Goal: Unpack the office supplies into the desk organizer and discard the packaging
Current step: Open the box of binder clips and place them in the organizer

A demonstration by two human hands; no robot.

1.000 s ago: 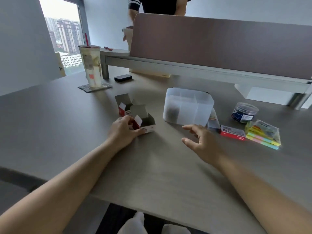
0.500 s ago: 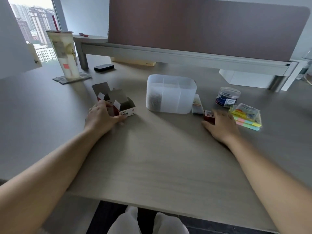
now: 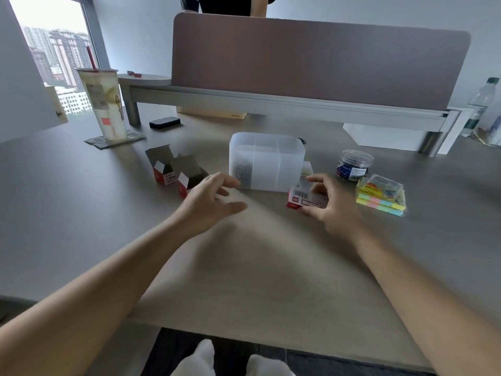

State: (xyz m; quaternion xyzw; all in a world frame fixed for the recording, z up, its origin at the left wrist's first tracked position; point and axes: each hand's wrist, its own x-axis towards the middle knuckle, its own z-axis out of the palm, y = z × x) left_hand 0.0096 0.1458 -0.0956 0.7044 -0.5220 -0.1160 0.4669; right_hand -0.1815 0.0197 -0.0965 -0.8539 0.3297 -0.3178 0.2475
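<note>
Change: the right hand (image 3: 334,203), flat on the tabletop (image 3: 244,267) half a second ago, now holds the red-and-white box (image 3: 307,199) in curled fingers, lifted beside the desk organizer (image 3: 267,161).
Left hand (image 3: 208,202): off the two opened cartons (image 3: 176,172), fingers spread, holding nothing.
Meaning: another pack looks ready to open.
Room: bare tabletop in front; sticky notes (image 3: 381,196) and clip jar (image 3: 353,165) crowd the right.
</note>
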